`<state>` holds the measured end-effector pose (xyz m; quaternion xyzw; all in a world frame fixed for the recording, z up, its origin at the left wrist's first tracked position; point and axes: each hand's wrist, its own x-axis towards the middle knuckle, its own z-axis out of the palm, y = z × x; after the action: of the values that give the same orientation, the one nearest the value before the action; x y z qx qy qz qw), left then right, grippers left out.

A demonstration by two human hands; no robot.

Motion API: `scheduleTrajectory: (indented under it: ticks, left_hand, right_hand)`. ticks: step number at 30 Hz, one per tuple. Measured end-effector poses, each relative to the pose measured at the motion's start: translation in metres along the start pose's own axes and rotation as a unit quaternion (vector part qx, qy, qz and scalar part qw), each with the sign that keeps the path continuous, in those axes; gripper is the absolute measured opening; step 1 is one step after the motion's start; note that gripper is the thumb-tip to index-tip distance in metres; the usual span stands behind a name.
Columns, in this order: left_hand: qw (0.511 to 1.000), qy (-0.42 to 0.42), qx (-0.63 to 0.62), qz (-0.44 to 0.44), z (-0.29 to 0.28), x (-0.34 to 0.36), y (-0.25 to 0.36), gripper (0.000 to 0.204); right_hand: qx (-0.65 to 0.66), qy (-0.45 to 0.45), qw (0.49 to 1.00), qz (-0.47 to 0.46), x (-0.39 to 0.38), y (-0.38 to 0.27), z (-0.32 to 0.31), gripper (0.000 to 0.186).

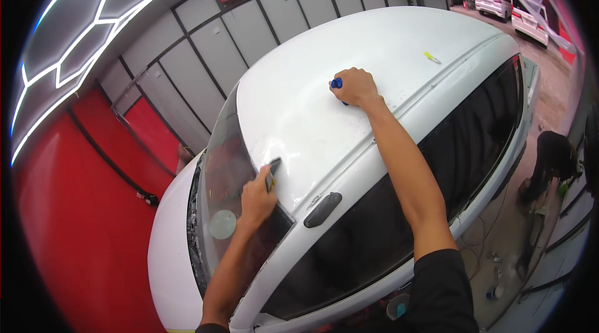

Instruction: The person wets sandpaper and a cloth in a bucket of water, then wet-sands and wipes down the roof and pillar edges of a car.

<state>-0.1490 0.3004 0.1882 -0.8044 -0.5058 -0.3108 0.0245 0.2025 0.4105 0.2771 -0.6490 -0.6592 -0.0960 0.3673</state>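
Note:
Both my arms reach over the glossy white roof [312, 39] of a car. My left hand [257, 200] is closed round a small squeegee [272, 174] with a dark blade and a bit of yellow. Its blade is at the roof's front edge, by the windshield. Farther up the roof, my right hand [357, 88] is wrapped round a blue-handled tool [337, 83], whose working end is mostly hidden under the hand. Small wet-looking marks show on the roof near both hands. A yellow-and-clear tool [432, 57] lies beyond my right hand.
A dark oval piece [322, 209] sits at the roof's side edge above the dark side window [349, 245]. A pale round disc [223, 224] shows on the windshield. Small items and a cable lie on the floor at right, near a black object [550, 158]. Grey panels line the wall.

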Motion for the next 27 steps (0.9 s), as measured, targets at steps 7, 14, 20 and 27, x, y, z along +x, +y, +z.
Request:
scheduleTrajectory:
  ticks: [7,14,20,27]
  left_hand:
    - [0.999,-0.031,0.027,0.008,0.029,-0.035,0.027,0.051]
    - [0.986,-0.026,-0.007,-0.164,-0.013,0.054,-0.042,0.034]
    - [0.853,0.129,-0.484,-0.148,-0.046,-0.033,-0.036,0.05]
    - [0.91,-0.088,-0.352,-0.201,-0.087,-0.203,-0.029,0.047]
  right_hand:
    - [-0.007,0.013,1.0,-0.001,-0.011,0.022,0.013,0.026]
    - [0.031,0.045,0.997,-0.048,-0.017,-0.007,0.006,0.027]
    - [0.173,-0.007,0.981,-0.083,-0.046,-0.013,-0.02,0.018]
    - [0.019,-0.181,0.954,-0.239,-0.172,-0.116,-0.008,0.038]
